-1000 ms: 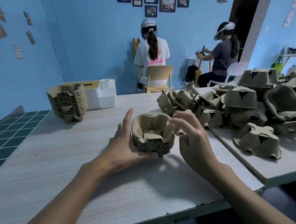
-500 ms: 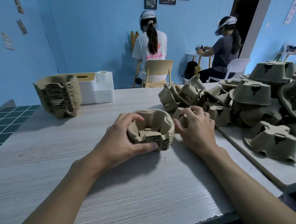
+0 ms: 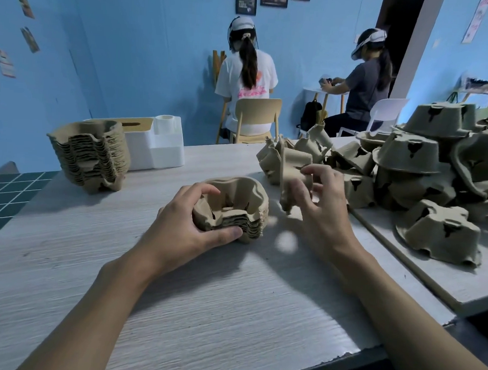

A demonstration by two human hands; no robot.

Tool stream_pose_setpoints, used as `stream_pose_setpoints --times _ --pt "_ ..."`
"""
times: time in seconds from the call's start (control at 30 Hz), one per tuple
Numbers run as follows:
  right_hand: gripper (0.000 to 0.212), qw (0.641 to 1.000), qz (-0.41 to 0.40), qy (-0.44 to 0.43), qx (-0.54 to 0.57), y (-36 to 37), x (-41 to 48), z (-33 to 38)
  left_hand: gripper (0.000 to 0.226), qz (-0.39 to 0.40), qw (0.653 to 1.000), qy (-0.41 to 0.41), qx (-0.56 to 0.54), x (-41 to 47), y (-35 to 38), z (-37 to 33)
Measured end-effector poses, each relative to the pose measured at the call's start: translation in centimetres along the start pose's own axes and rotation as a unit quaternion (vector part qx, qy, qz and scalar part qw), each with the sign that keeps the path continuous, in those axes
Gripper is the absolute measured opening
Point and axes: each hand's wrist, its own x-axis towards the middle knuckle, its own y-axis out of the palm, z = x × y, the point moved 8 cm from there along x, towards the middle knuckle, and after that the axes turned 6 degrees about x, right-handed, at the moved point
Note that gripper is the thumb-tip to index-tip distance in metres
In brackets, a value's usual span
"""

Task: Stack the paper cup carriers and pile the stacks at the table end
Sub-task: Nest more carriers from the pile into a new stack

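Head view: left hand (image 3: pixel 184 229) grips a short stack (image 3: pixel 237 210) of moulded pulp carriers on the desk (image 3: pixel 230 311); right hand (image 3: pixel 326 214) beside it pinches one tilted carrier (image 3: pixel 294 165).

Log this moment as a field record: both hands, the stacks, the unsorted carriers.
left hand: grips the small stack at its near-left side, on the table
right hand: pinches one loose carrier, tilted on edge, just right of the small stack
tall stack: at the table's far left end, beside a white box
loose pile: unstacked carriers heaped at the right, many upside down
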Motion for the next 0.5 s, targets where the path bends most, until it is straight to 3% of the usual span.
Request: stream_pose_setpoints --times 0.07,0.17,0.23,0.3,0.37,0.43,0.5 --pt "0.011 0.999 0.023 0.024 -0.018 0.5 0.0 -0.5 0.082 0.003 1.0 0.001 -0.006 0.0 0.1 0.0" --pt "0.027 0.994 0.065 0.032 -0.084 1.3 -0.5 -1.1 0.082 0.003 1.0 0.004 -0.011 -0.1 0.0 0.0" --pt "0.033 0.992 0.039 0.033 -0.118 0.7 -0.3 -1.4 0.082 0.005 1.0 0.004 -0.013 -0.1 0.1 0.0" --pt "0.041 0.996 0.022 0.04 -0.083 0.2 -0.1 -1.4 0.081 0.007 1.0 0.002 -0.017 -0.1 0.1 0.0" --pt "0.044 0.997 0.071 0.037 -0.014 1.0 -0.3 -1.4 0.081 0.004 1.0 0.0 -0.02 0.0 0.1 0.0" --pt "0.05 0.99 0.139 0.007 -0.033 2.1 -0.9 -0.7 0.081 0.004 1.0 -0.003 -0.025 0.0 0.2 0.2" --pt "0.06 0.987 0.146 -0.017 -0.065 2.3 -1.1 -0.3 0.082 0.004 1.0 -0.004 -0.027 0.0 0.1 0.3"
